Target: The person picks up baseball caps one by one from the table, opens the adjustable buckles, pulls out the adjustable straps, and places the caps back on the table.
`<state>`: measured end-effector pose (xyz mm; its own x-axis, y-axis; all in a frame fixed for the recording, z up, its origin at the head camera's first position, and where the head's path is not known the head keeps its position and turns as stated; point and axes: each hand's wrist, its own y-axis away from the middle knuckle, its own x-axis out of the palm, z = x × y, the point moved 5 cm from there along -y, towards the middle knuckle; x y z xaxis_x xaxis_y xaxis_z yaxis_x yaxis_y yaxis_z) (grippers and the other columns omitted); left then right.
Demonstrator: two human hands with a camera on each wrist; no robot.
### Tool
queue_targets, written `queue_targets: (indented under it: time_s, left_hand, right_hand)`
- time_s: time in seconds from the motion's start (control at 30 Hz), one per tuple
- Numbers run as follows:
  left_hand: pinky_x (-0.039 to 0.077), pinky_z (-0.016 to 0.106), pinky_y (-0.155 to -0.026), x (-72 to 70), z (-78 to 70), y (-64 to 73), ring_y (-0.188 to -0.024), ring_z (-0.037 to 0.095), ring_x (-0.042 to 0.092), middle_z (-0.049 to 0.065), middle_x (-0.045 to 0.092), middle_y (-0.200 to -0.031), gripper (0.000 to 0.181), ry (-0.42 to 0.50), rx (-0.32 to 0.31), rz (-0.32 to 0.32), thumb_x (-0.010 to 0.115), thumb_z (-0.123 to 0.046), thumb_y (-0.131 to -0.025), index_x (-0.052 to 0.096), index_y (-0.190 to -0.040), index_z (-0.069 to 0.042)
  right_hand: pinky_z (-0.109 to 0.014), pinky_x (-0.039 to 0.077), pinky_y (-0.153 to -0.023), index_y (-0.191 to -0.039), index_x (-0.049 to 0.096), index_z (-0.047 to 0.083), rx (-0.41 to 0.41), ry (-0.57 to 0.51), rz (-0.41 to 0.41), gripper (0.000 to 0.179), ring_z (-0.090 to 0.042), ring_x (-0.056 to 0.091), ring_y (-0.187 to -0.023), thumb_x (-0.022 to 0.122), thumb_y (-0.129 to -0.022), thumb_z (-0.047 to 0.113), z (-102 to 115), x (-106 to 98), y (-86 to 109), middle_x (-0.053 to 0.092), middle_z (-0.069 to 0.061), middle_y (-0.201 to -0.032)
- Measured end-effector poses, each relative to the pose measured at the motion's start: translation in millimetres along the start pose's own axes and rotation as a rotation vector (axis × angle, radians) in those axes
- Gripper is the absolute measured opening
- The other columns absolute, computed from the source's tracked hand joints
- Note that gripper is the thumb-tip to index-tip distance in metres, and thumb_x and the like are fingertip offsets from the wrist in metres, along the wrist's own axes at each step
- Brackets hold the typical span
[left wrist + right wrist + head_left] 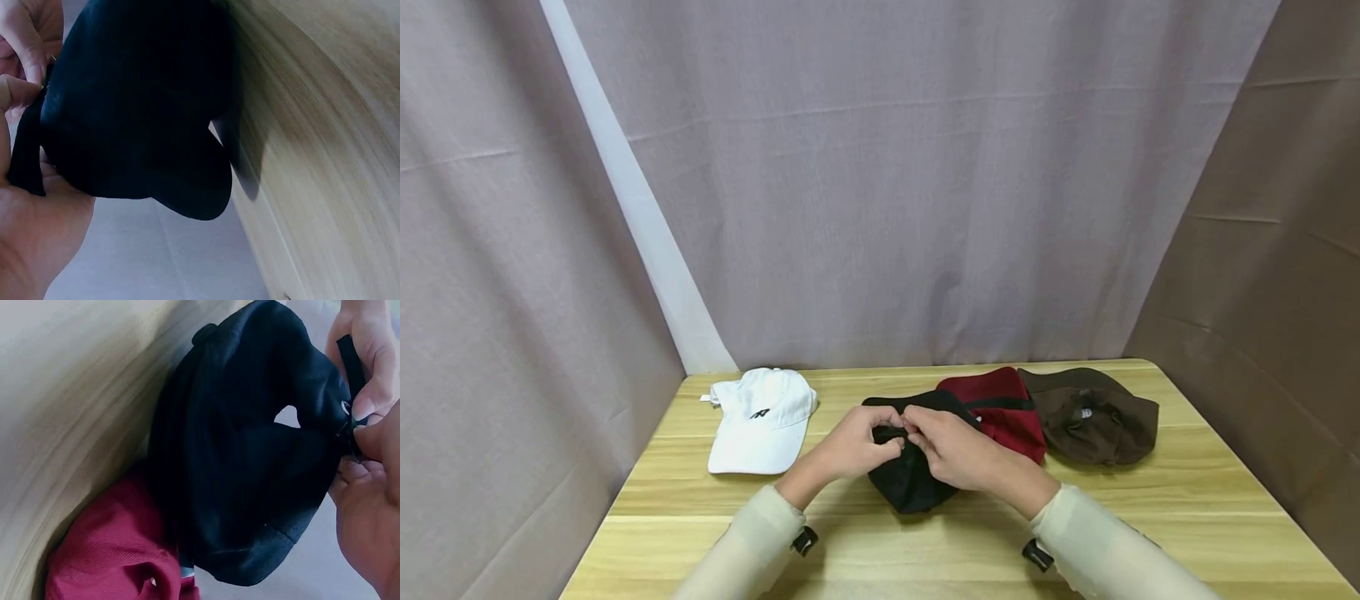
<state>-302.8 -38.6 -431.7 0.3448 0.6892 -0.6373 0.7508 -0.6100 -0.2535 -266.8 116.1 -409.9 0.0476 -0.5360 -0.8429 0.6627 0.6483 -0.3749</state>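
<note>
A black baseball cap (916, 487) is between both hands at the middle of the table, its back strap up toward the fingers. My left hand (859, 442) pinches the strap from the left, fingertips meeting those of my right hand (958, 448), which pinches it from the right. In the right wrist view the loose strap end (351, 362) sticks out past a small metal buckle (345, 409) at the fingertips. The left wrist view shows the crown and rounded brim (197, 194) close over the tabletop.
To the right, a dark red cap (996, 383) lies behind the black one, overlapped by it, with a brown cap (1101, 429) beside it. A white cap (763, 429) with a small dark mark lies at the left. Grey curtains (880, 208) hang behind the wooden table (700, 533).
</note>
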Motion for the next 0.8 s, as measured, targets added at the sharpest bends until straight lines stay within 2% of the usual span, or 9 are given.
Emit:
queue_targets:
  time_s: [0.13, 0.27, 0.37, 0.47, 0.63, 0.8]
  left_hand:
    - [0.054, 0.03, -0.104, -2.6, 1.0, 2.1, -0.111, 0.013, 0.069, 0.0, 0.079, -0.11, 0.01, 0.012, 0.0, 0.018, 0.069, -0.015, -0.096, 0.074, -0.105, -0.013]
    - [0.052, 0.032, -0.107, -5.8, 1.7, 4.1, -0.118, 0.016, 0.068, 0.0, 0.079, -0.115, 0.012, 0.022, 0.003, 0.021, 0.07, -0.019, -0.1, 0.075, -0.11, -0.015]
    - [0.052, 0.033, -0.108, -7.6, 1.0, 4.8, -0.117, 0.015, 0.068, -0.002, 0.078, -0.115, 0.013, 0.026, 0.001, 0.013, 0.07, -0.021, -0.102, 0.075, -0.112, -0.016]
    - [0.052, 0.032, -0.108, -7.7, -0.6, 4.8, -0.117, 0.014, 0.068, -0.003, 0.078, -0.115, 0.013, 0.037, -0.001, 0.019, 0.07, -0.022, -0.102, 0.076, -0.113, -0.018]
    - [0.052, 0.029, -0.108, -6.5, -2.1, 3.8, -0.12, 0.012, 0.068, -0.002, 0.078, -0.12, 0.015, 0.095, 0.0, 0.045, 0.068, -0.024, -0.104, 0.076, -0.115, -0.018]
    - [0.053, 0.024, -0.1, -8.0, 0.3, 5.0, -0.11, 0.008, 0.067, 0.005, 0.078, -0.117, 0.016, 0.163, -0.004, 0.059, 0.069, -0.019, -0.103, 0.076, -0.115, -0.013]
  right_hand:
    - [-0.021, 0.041, -0.071, -0.097, 0.054, 0.015, 0.034, -0.015, -0.006, 0.014, -0.005, 0.045, -0.076, 0.062, -0.106, 0.008, -2, -2, 0.8, 0.051, 0.007, -0.085]
    - [-0.022, 0.045, -0.073, -0.099, 0.059, 0.018, 0.06, 0.041, -0.047, 0.011, -0.006, 0.049, -0.078, 0.068, -0.104, 0.016, -4, -4, 0.7, 0.057, 0.009, -0.088]
    - [-0.021, 0.043, -0.069, -0.094, 0.058, 0.019, 0.062, 0.084, -0.071, 0.016, -0.005, 0.047, -0.074, 0.07, -0.103, 0.019, -5, -5, -0.3, 0.055, 0.01, -0.083]
    - [-0.019, 0.04, -0.066, -0.089, 0.054, 0.018, 0.036, 0.076, -0.067, 0.022, -0.003, 0.042, -0.071, 0.069, -0.104, 0.016, -4, -6, -1.4, 0.048, 0.009, -0.078]
    - [-0.019, 0.037, -0.066, -0.088, 0.049, 0.016, -0.003, -0.012, -0.011, 0.024, -0.002, 0.038, -0.07, 0.065, -0.106, 0.01, -4, -8, -1.8, 0.04, 0.009, -0.078]
    - [-0.021, 0.039, -0.068, -0.091, 0.053, 0.016, 0.064, -0.191, 0.1, 0.019, -0.002, 0.04, -0.07, 0.059, -0.109, 0.015, -13, -10, 0.0, 0.041, 0.009, -0.079]
